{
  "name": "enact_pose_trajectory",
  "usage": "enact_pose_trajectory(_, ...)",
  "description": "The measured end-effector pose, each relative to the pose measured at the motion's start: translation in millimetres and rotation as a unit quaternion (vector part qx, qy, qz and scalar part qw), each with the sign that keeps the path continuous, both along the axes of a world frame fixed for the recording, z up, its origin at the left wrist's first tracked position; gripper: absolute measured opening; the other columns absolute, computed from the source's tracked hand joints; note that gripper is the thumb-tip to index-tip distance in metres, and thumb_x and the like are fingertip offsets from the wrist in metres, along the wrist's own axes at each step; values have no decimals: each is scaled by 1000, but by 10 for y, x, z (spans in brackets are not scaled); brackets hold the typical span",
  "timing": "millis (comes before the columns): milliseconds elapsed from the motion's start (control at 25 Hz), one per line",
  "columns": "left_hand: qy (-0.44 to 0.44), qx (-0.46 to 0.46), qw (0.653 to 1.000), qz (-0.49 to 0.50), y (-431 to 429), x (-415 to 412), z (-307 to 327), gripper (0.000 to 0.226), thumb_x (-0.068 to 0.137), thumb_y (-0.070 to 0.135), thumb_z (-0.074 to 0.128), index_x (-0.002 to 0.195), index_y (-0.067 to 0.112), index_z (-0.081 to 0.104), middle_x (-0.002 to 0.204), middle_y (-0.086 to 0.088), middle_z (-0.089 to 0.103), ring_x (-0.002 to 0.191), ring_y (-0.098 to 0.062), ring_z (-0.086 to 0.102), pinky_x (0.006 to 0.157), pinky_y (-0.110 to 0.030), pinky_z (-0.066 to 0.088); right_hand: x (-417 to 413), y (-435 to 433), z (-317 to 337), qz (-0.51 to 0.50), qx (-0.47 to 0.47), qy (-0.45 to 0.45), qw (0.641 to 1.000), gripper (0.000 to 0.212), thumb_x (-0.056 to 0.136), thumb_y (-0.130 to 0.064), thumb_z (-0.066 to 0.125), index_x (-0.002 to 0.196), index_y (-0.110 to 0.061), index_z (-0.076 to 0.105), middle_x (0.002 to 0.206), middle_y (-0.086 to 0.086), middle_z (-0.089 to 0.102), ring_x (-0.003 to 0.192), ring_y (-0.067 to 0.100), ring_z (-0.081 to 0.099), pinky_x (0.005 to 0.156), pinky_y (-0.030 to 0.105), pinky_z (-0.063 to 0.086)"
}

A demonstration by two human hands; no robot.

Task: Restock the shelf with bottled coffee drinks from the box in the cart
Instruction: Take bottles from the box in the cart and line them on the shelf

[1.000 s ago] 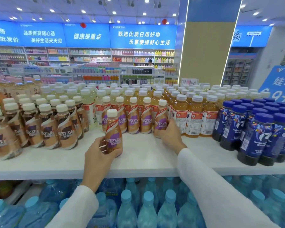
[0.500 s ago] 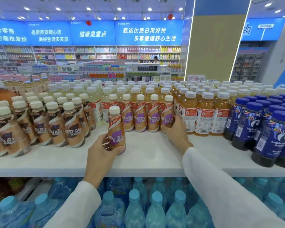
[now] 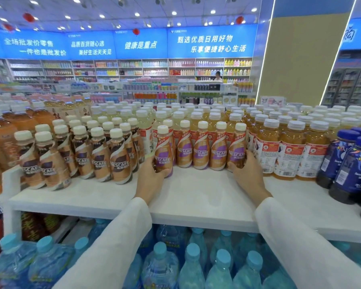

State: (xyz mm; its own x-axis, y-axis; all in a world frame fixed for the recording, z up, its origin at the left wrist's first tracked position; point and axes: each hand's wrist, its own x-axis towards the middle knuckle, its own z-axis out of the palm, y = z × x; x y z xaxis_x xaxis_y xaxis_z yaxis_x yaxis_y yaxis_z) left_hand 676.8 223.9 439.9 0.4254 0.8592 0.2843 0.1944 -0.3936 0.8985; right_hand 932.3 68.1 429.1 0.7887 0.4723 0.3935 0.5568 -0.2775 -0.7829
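Now the left hand [image 3: 151, 180] has carried its purple-label Nescafé bottle [image 3: 164, 152] back across the white shelf [image 3: 196, 197]. A second ago the bottle stood alone near the front edge, well ahead of the others. It is upright now, at the left end of the row of purple-label Nescafé bottles [image 3: 200, 151], just beside the nearest one and only slightly forward of the line. The fingers are curled round its lower body, so the grip has not been released. The right hand [image 3: 247, 176] has stayed where it was, with the thumb and fingers wrapped round the base of the rightmost bottle [image 3: 237, 152] next to the orange tea bottles [image 3: 288, 153], apparently steadying the row.

This bottle looks almost placed: a short push back should bring it level with the row, and then the hand can let go. Brown-label Nescafé bottles [image 3: 100, 161] stand close on the left, so there is little room to spare. Neither the cart nor the box is in view.
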Motion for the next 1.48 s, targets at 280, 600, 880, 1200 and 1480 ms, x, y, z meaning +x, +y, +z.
enact_pose_trajectory(280, 3, 13, 1000, 4, 111, 69, -61, 55, 87, 16, 78, 137, 19, 55, 130, 4, 67, 119, -16, 62, 106, -38, 48, 24, 3, -24, 0, 11, -11, 1000, 59, 84, -31, 76, 136, -21, 49, 132, 2, 61, 120, 25, 58, 100, 46, 49)
enact_pose_trajectory(600, 18, 6, 1000, 2, 153, 122, -101, 58, 92, 20, 73, 144, 23, 48, 138, 5, 62, 125, -16, 58, 108, -36, 45, 2, 4, -20, -1, 11, -11, 1000, 61, 87, -31, 74, 141, -22, 47, 136, 0, 59, 123, 22, 56, 102, 41, 48)
enact_pose_trajectory(880, 35, -20, 999, -3, 24, -4, -39, 70, 88, 33, 76, 148, 18, 44, 144, 1, 57, 130, -22, 55, 100, -31, 44, -240, -179, 119, 49, 35, 58, 996, 65, 88, -30, 75, 145, -24, 44, 143, -6, 56, 130, 17, 53, 109, 37, 44)
enact_pose_trajectory(1200, -68, 22, 995, 71, -1142, -916, -119, 39, 94, 25, 70, 131, 24, 61, 123, 10, 69, 111, -9, 65, 98, -32, 54, -1188, -1300, 53, 116, -3, 47, 992, 47, 95, -35, 65, 138, -23, 51, 137, -8, 57, 120, 12, 55, 98, 28, 45)
enact_pose_trajectory(1480, -107, -18, 978, 181, -2264, -2055, -758, 27, 94, 25, 70, 120, 29, 69, 116, 17, 73, 112, 2, 64, 86, -15, 53, -2281, -1742, -557, 284, 8, 97, 954, 40, 92, -47, 64, 130, -38, 59, 128, -27, 59, 120, -3, 54, 104, 27, 43)
